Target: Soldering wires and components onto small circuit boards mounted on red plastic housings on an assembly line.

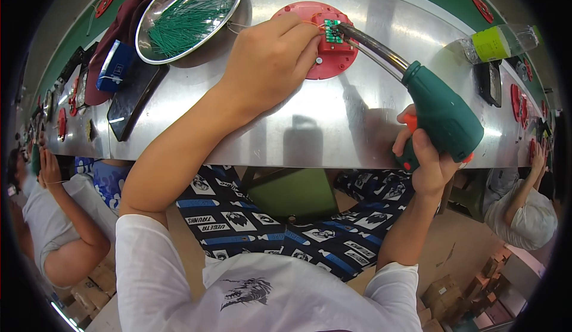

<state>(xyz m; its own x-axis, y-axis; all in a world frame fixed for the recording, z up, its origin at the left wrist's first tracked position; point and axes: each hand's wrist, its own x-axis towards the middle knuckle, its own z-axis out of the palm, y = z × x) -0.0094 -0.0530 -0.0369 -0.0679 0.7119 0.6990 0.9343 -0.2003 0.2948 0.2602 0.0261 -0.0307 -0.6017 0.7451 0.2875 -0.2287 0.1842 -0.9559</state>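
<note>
My right hand point(426, 159) grips a dark green soldering gun point(444, 108) by its handle, a finger on the orange trigger. The gun's long metal barrel slants up and left, its tip over a small green circuit board point(333, 31). The board sits in the raised middle of a round red plastic housing point(328, 70) lying on the table. My left hand point(271, 58) is closed at the board's left edge, pinching what looks like a thin wire point(237, 25), part of which shows beyond the knuckles. Its fingertips are partly hidden. Orange-red wires lie beside the fingers.
An oval metal bowl point(232, 11) of short green wires stands at the left. Near it are a dark flat device point(136, 102), a blue box point(114, 67) and a maroon cloth point(128, 19). A bottle with a yellow-green label point(491, 45) lies at the right. Other people work at both sides.
</note>
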